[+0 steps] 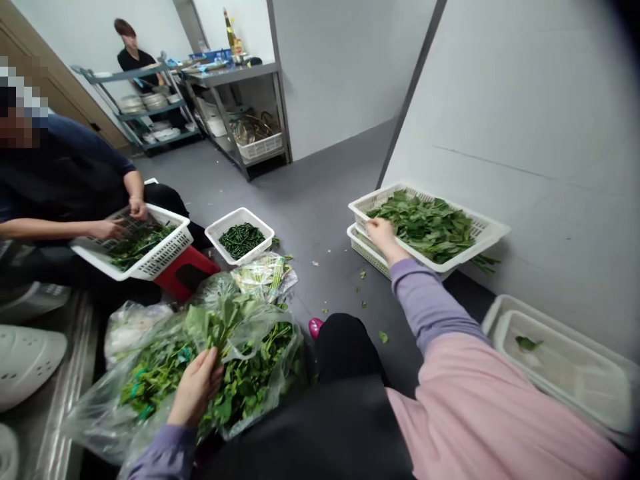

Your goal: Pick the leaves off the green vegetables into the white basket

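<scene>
My left hand (197,387) is closed around the stems of a small bunch of leafy greens (223,319). It is over a large clear plastic bag (97,410) full of more leafy greens (250,390), some tied with green bands. Stretched out to the right, my right hand (381,235) is at the near left rim of a white plastic basket (483,233). Its fingers are closed, and what they hold, if anything, is hidden. Loose picked leaves (430,223) heap up in that basket, which rests on another white basket (367,247).
On the left a seated co-worker (65,173) handles greens in a white basket (167,250) over a red stool (187,270). A white basket of green chillies (243,240) stands mid-floor beside bagged vegetables (267,273). White tubs (565,353) lie right; another person (135,57) is behind a trolley.
</scene>
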{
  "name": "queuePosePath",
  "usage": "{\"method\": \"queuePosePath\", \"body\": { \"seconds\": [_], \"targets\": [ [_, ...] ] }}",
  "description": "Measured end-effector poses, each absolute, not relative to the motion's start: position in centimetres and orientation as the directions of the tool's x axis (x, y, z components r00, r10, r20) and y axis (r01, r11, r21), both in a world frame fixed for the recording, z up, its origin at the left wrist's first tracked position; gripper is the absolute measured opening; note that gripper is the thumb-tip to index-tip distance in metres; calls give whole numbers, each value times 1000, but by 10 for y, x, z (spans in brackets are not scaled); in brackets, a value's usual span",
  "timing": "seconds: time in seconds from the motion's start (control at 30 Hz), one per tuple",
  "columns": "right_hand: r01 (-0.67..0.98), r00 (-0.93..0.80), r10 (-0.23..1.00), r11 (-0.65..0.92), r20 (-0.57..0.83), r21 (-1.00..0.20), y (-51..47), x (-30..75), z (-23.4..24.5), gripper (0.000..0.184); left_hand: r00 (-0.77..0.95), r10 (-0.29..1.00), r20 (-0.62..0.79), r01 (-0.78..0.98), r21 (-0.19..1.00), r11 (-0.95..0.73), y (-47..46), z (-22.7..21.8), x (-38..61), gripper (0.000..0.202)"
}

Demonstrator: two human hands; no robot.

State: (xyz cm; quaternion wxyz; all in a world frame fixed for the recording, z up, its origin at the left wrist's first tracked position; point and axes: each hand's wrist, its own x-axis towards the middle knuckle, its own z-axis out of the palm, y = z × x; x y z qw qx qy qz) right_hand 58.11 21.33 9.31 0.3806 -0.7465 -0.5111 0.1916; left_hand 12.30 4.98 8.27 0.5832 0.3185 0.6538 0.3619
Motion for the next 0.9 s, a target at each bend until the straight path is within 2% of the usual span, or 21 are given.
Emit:
{"method": "queuePosePath", "body": {
  "seconds": [0.07, 0.13, 0.17, 0.2, 0.27, 0.33, 0.43, 0.5, 0.57, 0.63, 0.7, 0.83, 0.9],
  "targets": [
    [641, 160, 980, -9, 121, -768, 192, 510, 76, 23, -45, 843, -536, -34, 844, 535, 47, 90, 125, 51],
    [609, -140, 972, 234, 188, -758, 165, 438, 68, 16, 14, 847, -531, -87, 843, 530, 42, 97, 125, 48],
    [564, -337, 882, 470, 330, -679, 149, 406, 68, 18, 41, 851, -524, -125, 842, 525, 38, 100, 123, 47],
    [515, -455, 775, 631, 439, -580, 134, 379, 71, 18, 83, 854, -514, -160, 839, 520, 34, 101, 120, 45],
    [432, -584, 552, 832, 595, -348, 107, 339, 81, 20, 134, 873, -470, -215, 846, 488, 25, 102, 110, 39],
    [467, -546, 489, 852, 680, -237, 90, 315, 93, 22, 155, 881, -447, -259, 842, 473, 17, 100, 96, 36],
    [536, -424, 483, 815, 766, -217, 76, 296, 106, 23, 165, 881, -444, -319, 821, 474, 3, 94, 73, 35],
    [482, -517, 382, 869, 766, -108, 68, 282, 109, 22, 194, 875, -444, -341, 806, 485, -5, 91, 62, 34],
    [392, -681, 259, 919, 685, 42, 61, 266, 108, 21, 232, 873, -430, -353, 799, 487, -13, 89, 55, 34],
    [371, -766, 235, 922, 599, 113, 56, 248, 104, 18, 256, 878, -405, -365, 801, 475, -18, 87, 50, 34],
    [391, -783, 258, 912, 567, 125, 55, 235, 99, 16, 223, 896, -384, -394, 805, 443, -20, 84, 45, 33],
    [372, -797, 255, 921, 547, 113, 55, 223, 92, 17, 42, 937, -346, -459, 827, 325, -20, 78, 37, 32],
    [394, -803, 293, 915, 520, 92, 54, 222, 91, 19, 20, 945, -325, -465, 834, 297, -21, 76, 34, 34]
  ]
}}
